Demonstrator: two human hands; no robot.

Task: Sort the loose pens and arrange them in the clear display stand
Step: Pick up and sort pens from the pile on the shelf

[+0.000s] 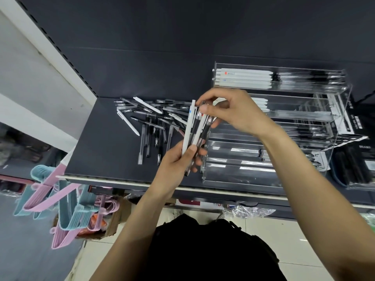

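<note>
1. Pens: the left hand (178, 161) is gripping a bundle (195, 128) by its lower ends, above the shelf (105, 138).
2. The right hand (233, 112) is pinching one pen's top.
3. More are lying loose in a pile (150, 122) beside the stand (284, 122).
4. They are probably light, stiff and slick; gripping mid-barrel seems safest.

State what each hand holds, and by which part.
The left hand grips a mixed bunch of white and clear pens by its lower ends; the right hand pinches the bunch's upper ends.
</note>
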